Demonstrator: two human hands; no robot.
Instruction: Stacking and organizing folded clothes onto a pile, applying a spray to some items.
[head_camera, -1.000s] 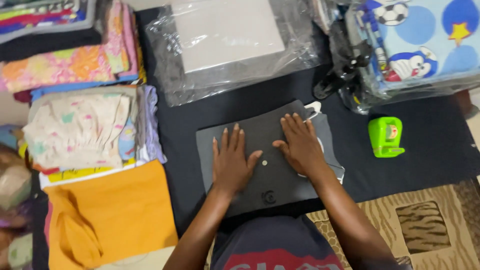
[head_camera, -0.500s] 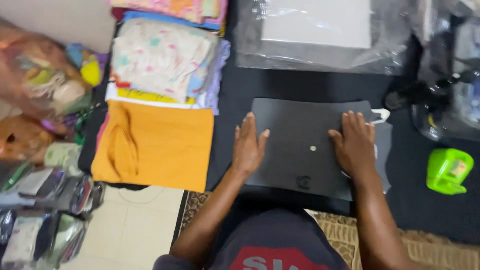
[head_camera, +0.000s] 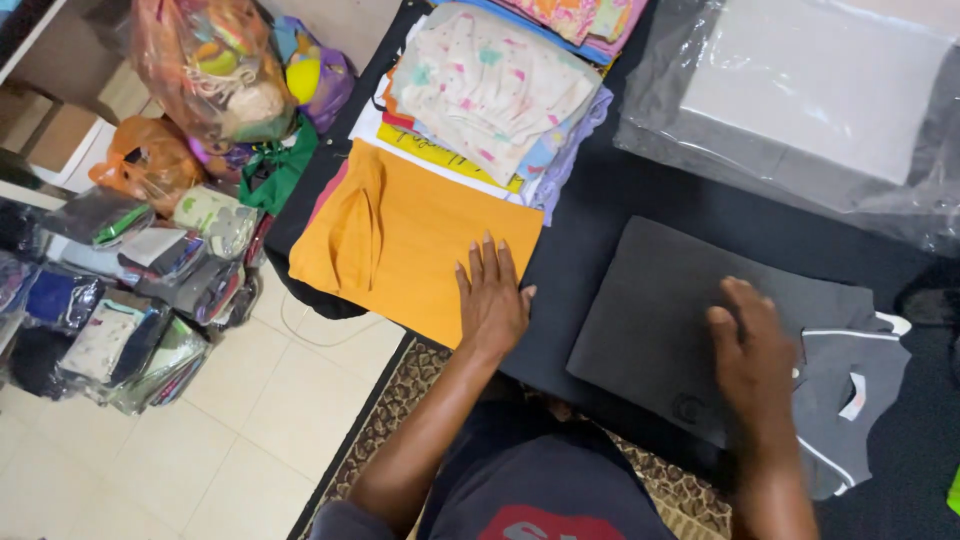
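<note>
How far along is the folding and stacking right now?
Done: a pile of folded clothes sits stacked. In hand: the left hand lies flat on the orange garment, and the right hand presses the dark board over the grey garment. Left: the grey garment is not yet folded.

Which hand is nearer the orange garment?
Left. The left hand lies on the edge of the orange garment; the right hand rests apart on the dark board.

Pale tiled floor (head_camera: 200, 440) at left; patterned brown rug (head_camera: 400, 400) borders a black work mat (head_camera: 600, 200).
</note>
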